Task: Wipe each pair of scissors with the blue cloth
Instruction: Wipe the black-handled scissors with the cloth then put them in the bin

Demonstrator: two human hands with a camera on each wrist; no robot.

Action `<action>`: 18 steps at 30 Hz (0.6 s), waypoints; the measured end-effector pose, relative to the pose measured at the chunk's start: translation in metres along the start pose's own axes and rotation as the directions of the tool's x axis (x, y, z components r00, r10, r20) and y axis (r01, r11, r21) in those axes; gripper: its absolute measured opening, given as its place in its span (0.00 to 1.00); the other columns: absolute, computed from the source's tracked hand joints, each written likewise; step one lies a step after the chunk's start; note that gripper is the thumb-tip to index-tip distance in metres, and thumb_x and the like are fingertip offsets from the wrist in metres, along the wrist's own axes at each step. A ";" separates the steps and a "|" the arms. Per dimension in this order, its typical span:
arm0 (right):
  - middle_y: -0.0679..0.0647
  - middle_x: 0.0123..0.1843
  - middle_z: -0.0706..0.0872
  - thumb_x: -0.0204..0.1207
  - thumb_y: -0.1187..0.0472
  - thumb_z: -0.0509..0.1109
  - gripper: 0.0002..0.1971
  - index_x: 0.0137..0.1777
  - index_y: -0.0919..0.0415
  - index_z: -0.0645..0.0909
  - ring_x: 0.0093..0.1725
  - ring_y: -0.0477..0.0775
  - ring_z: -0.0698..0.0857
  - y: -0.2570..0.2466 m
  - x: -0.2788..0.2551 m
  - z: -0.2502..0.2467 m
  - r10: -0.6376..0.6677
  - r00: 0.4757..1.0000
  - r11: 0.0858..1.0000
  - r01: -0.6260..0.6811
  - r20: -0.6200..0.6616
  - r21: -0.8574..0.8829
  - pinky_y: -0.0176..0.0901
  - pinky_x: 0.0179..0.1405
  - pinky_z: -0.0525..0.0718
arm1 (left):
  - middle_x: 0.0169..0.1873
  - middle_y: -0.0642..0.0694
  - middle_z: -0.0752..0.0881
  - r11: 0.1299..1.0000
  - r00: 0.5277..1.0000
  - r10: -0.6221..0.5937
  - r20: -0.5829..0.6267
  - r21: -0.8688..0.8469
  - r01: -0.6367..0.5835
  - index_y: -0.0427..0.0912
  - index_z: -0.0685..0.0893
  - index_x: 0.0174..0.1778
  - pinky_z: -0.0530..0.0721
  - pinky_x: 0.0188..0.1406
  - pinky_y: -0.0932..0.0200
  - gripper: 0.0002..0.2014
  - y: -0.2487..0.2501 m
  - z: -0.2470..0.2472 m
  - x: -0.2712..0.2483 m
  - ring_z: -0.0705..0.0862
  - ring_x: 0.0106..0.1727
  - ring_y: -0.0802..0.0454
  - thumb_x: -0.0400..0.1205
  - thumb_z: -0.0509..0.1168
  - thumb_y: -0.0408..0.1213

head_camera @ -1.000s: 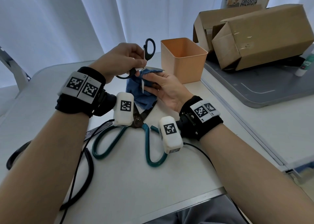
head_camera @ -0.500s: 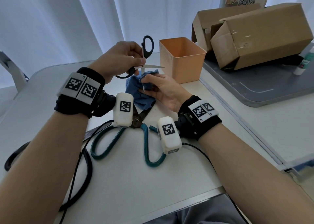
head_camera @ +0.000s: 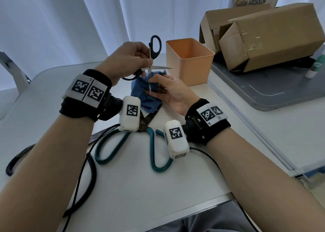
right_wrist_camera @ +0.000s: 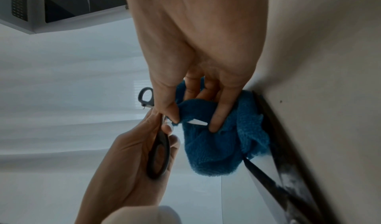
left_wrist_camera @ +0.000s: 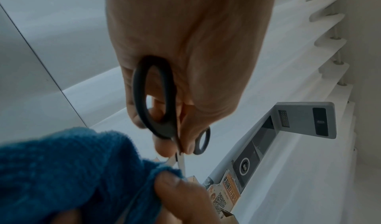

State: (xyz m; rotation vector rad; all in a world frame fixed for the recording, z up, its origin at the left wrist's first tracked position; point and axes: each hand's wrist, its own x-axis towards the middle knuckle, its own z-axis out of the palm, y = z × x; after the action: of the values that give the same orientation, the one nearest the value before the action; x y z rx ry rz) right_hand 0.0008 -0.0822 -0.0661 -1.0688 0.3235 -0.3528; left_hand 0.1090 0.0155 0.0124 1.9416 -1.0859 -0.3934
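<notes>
My left hand [head_camera: 131, 60] grips small black-handled scissors [head_camera: 154, 46] held spread wide above the table, one blade pointing right, the other pointing down. My right hand [head_camera: 165, 89] holds the blue cloth [head_camera: 140, 91] and pinches it round the downward blade; in the right wrist view the white blade tip pokes out of the blue cloth [right_wrist_camera: 216, 146] by my fingers [right_wrist_camera: 218, 113]. The black-handled scissors [left_wrist_camera: 153, 97] fill the left wrist view. Large teal-handled scissors [head_camera: 151, 152] lie open on the table under my wrists, their blades partly under the cloth.
An orange square tub [head_camera: 189, 59] stands just right of the hands. Cardboard boxes [head_camera: 270, 32] sit on a grey tray [head_camera: 274, 94] at the back right, beside a small bottle [head_camera: 316, 66]. Black cables [head_camera: 82, 166] loop at the left near another dark blade [head_camera: 95, 136].
The small scissors have opened wider and risen a little. The right hand with the cloth has shifted up along the downward blade.
</notes>
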 end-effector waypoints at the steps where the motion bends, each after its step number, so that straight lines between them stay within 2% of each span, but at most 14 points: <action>1: 0.56 0.46 0.87 0.78 0.69 0.71 0.06 0.53 0.65 0.84 0.46 0.49 0.87 0.000 0.000 0.000 -0.012 1.000 1.000 0.012 -0.004 0.005 0.48 0.59 0.88 | 0.41 0.48 0.84 1.000 1.000 -0.004 0.011 0.008 0.004 0.38 0.82 0.56 0.77 0.25 0.71 0.06 0.000 0.001 0.000 0.83 0.25 0.60 0.84 0.68 0.31; 3: 0.56 0.46 0.88 0.78 0.68 0.71 0.06 0.54 0.64 0.84 0.44 0.48 0.88 0.000 0.000 0.000 -0.032 0.999 0.999 0.032 -0.006 0.009 0.47 0.56 0.88 | 0.41 0.47 0.83 1.000 0.999 -0.014 0.030 0.018 0.013 0.38 0.82 0.56 0.77 0.24 0.72 0.07 0.000 0.002 0.000 0.82 0.24 0.61 0.84 0.68 0.31; 7: 0.60 0.52 0.87 0.78 0.70 0.70 0.09 0.57 0.66 0.83 0.52 0.54 0.86 0.000 0.001 0.000 -0.016 1.000 1.000 0.016 0.005 0.021 0.56 0.65 0.85 | 0.41 0.47 0.83 1.000 1.000 -0.018 0.024 0.001 0.018 0.38 0.82 0.56 0.78 0.25 0.71 0.07 -0.001 0.000 0.000 0.83 0.24 0.61 0.84 0.68 0.30; 11: 0.58 0.48 0.86 0.78 0.70 0.71 0.06 0.54 0.65 0.84 0.51 0.54 0.84 0.000 0.001 0.001 0.008 1.000 1.000 -0.007 -0.005 0.028 0.56 0.65 0.85 | 0.41 0.48 0.84 1.000 1.000 -0.023 0.015 -0.005 0.023 0.39 0.81 0.56 0.78 0.25 0.72 0.06 -0.001 0.000 0.001 0.84 0.26 0.60 0.84 0.68 0.31; 15: 0.58 0.46 0.88 0.80 0.67 0.70 0.05 0.54 0.65 0.83 0.45 0.51 0.88 -0.001 0.001 -0.001 -0.017 0.999 0.998 0.019 -0.029 0.068 0.45 0.54 0.89 | 0.41 0.48 0.84 0.999 0.998 -0.035 0.053 0.014 0.034 0.39 0.81 0.57 0.78 0.24 0.70 0.06 -0.001 0.005 0.001 0.83 0.27 0.59 0.85 0.66 0.32; 18: 0.58 0.46 0.89 0.81 0.68 0.69 0.04 0.54 0.65 0.83 0.43 0.50 0.89 -0.001 0.001 0.000 -0.027 0.999 0.996 0.030 -0.030 0.088 0.43 0.49 0.90 | 0.40 0.49 0.83 0.999 0.998 -0.035 0.050 0.024 0.034 0.39 0.81 0.56 0.77 0.23 0.70 0.05 -0.001 0.006 0.001 0.83 0.26 0.61 0.85 0.66 0.32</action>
State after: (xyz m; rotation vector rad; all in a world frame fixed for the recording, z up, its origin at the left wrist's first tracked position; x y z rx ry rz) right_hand 0.0013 -0.0832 -0.0655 -0.9832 0.3160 -0.4050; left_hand 0.1064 0.0121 0.0082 1.9825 -1.0945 -0.4532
